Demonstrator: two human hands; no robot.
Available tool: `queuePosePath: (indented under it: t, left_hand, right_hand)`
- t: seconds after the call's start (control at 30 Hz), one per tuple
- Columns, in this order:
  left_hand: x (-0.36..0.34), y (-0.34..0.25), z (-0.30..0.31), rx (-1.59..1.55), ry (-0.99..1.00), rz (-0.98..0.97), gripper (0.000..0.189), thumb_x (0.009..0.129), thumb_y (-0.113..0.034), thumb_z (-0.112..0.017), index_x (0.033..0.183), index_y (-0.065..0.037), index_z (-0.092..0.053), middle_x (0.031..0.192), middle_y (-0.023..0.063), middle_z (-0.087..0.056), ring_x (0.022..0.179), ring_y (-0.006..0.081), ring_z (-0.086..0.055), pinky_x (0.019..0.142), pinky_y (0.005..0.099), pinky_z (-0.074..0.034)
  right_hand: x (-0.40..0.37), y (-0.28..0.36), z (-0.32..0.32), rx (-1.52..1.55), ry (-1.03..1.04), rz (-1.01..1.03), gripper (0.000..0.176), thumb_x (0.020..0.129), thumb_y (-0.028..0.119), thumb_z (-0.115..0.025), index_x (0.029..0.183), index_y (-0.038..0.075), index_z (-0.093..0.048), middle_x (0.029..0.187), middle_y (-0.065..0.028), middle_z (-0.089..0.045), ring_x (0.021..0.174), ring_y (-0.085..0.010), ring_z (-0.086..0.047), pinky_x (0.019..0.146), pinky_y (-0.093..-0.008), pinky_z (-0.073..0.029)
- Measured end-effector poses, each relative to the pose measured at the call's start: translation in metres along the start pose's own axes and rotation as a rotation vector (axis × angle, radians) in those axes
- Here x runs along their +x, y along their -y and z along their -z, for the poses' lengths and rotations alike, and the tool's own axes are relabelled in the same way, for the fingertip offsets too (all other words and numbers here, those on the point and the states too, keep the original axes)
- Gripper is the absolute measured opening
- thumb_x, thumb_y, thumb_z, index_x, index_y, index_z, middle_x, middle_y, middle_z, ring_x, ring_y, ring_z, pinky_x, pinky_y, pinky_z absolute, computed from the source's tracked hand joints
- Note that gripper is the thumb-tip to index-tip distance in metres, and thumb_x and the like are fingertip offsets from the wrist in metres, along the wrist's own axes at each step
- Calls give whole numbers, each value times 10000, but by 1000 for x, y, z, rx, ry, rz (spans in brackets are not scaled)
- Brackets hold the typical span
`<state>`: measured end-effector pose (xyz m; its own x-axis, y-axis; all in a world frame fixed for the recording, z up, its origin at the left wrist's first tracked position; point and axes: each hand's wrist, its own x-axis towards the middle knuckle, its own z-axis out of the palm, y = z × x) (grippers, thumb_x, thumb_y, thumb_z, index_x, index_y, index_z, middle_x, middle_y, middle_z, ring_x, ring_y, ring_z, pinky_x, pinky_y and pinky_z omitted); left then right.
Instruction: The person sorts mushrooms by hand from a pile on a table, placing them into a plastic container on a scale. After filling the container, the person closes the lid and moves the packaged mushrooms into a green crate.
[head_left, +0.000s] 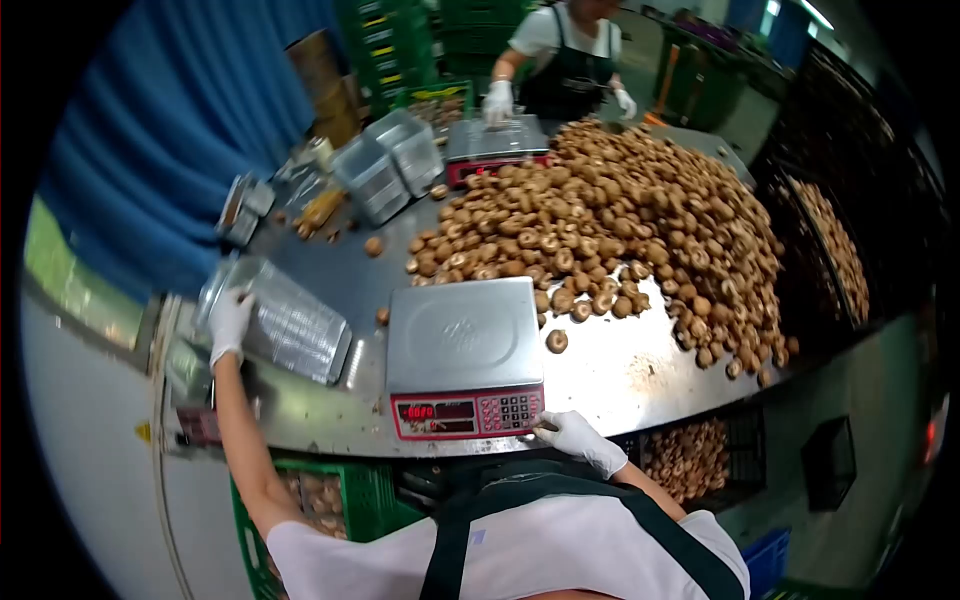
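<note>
My left hand (230, 322), in a white glove, is at the near-left end of a lying stack of clear plastic trays (295, 325), its fingers closed on the edge of a tray. In front of me a digital scale (462, 340) stands on the metal table with nothing on its plate. Red digits glow on its display. My right hand (580, 440), gloved too, is by the scale's lower right corner, next to the keypad (510, 410). Its fingers are stretched out and hold nothing.
A big heap of brown mushrooms (640, 210) covers the table's right and far side. Across it a person (565, 60) in white gloves works at a second scale (497, 140). More clear trays (385, 165) stand beside it. Crates of mushrooms (690, 460) sit below the near edge.
</note>
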<state>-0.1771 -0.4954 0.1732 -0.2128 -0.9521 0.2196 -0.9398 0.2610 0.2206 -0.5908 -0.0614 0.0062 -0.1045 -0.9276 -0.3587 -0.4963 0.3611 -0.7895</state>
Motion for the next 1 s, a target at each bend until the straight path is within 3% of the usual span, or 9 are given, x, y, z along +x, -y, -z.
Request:
queuePosePath:
  t: [0.13, 0.3, 0.43, 0.5, 0.53, 0.63, 0.7, 0.9, 1.0]
  left_hand:
    - [34, 51, -9, -325, 109, 113, 246, 828, -216, -638, 965, -20, -695, 773, 61, -680, 673, 153, -605, 607, 306, -466]
    - [33, 38, 26, -600, 334, 424, 256, 878, -272, -571, 835, -51, -694, 694, 16, -605, 523, 134, -518, 464, 297, -378]
    - [38, 45, 18, -703, 320, 557, 276, 886, -270, -595, 942, -15, -687, 662, -1, -550, 545, 108, -467, 490, 277, -353]
    - [46, 48, 14, -150, 136, 365, 332, 885, -291, -585, 962, 20, -671, 687, 8, -570, 539, 122, -474, 494, 300, -382]
    - [66, 86, 0, -131, 16, 320, 337, 891, -326, -553, 992, -28, -674, 761, 63, -646, 618, 216, -584, 561, 362, -451]
    - [16, -18, 30, 306, -330, 293, 308, 900, -347, -510, 1018, -120, -681, 912, 102, -685, 792, 304, -637, 666, 412, -481]
    - [10, -33, 37, 305, -432, 374, 296, 911, -362, -467, 1033, -194, -679, 1021, 94, -666, 922, 343, -616, 745, 429, -481]
    - [2, 0, 44, 83, -1028, 408, 360, 935, -367, -451, 1047, -108, -674, 1016, 101, -673, 896, 316, -634, 756, 402, -497]
    - [-36, -109, 33, -139, -1124, 87, 191, 903, -151, -557, 1003, -39, -675, 982, 104, -683, 839, 225, -655, 728, 296, -512]
  right_hand:
    - [-7, -23, 7, 80, -55, -50, 251, 853, 277, -587, 1020, 98, -644, 894, -134, -679, 811, -277, -656, 782, -337, -506]
    - [-4, -27, 18, 14, -73, 20, 272, 834, 304, -579, 1009, 109, -654, 859, -160, -669, 778, -320, -646, 741, -375, -506]
    - [4, -22, 37, -128, 32, 22, 312, 861, 335, -538, 1084, 138, -634, 904, -143, -674, 819, -315, -646, 770, -377, -501]
    - [6, -23, 43, -167, 35, 19, 301, 857, 321, -538, 1065, 127, -636, 884, -144, -674, 806, -318, -644, 762, -376, -500]
    - [6, -27, 46, -156, 32, 14, 301, 857, 321, -538, 1065, 127, -636, 884, -144, -674, 806, -318, -644, 762, -376, -500]
    - [4, -39, 55, -90, 33, 59, 287, 851, 303, -542, 1049, 118, -637, 865, -144, -673, 794, -317, -644, 757, -374, -500]
    - [2, -45, 65, -39, 27, 29, 265, 818, 287, -550, 1003, 125, -651, 855, -146, -666, 793, -326, -636, 750, -379, -494]
    - [6, -66, 95, -66, 8, -7, 270, 817, 284, -538, 998, 123, -656, 868, -140, -669, 799, -324, -638, 757, -379, -498]
    - [11, -75, 110, -92, 1, 6, 273, 821, 297, -540, 996, 125, -659, 870, -135, -672, 806, -320, -638, 750, -384, -501]
